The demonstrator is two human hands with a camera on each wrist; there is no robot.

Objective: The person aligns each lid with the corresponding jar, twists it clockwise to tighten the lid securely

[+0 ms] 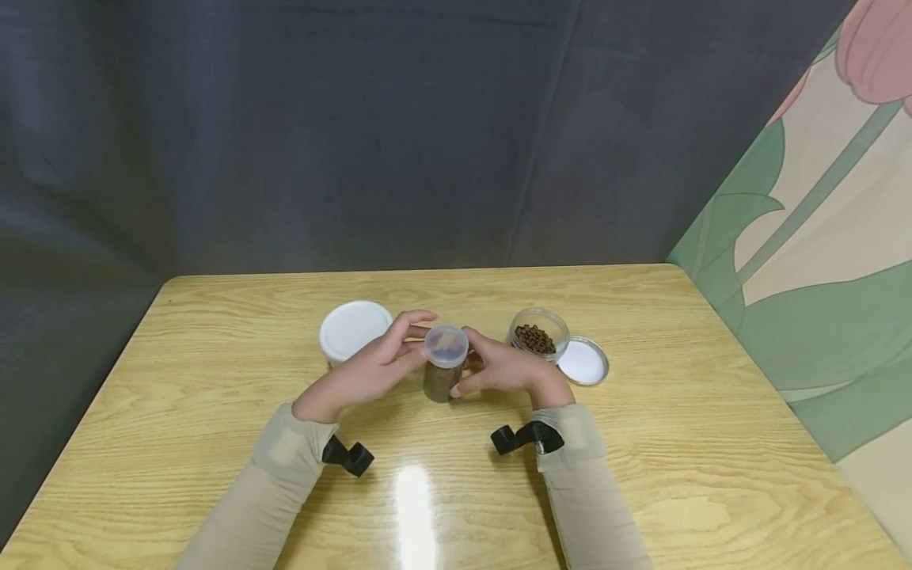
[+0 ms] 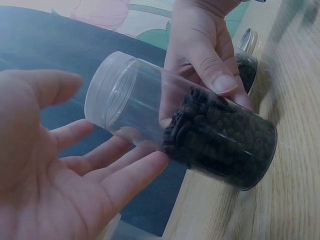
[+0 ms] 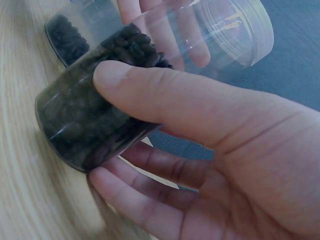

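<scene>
A clear jar (image 1: 441, 383) with a translucent lid (image 1: 446, 345) stands at the middle of the table, dark coffee beans (image 2: 220, 135) filling roughly its lower half. My right hand (image 1: 499, 366) grips the jar's lower part from the right, its thumb (image 3: 130, 82) across the near side. To the left, my left hand (image 1: 378, 360) spreads its fingers around the lid and upper wall. In the left wrist view its thumb (image 2: 55, 87) is apart from the lid, and the other fingers extend beside and behind the jar.
A tub with a white lid (image 1: 355, 329) sits behind my left hand; beans show through its wall (image 3: 67, 40). Beyond my right hand are a clear open bowl (image 1: 560, 324) holding brown beans and a round metal-rimmed lid (image 1: 583, 362). A dark curtain (image 1: 399, 158) hangs behind the table.
</scene>
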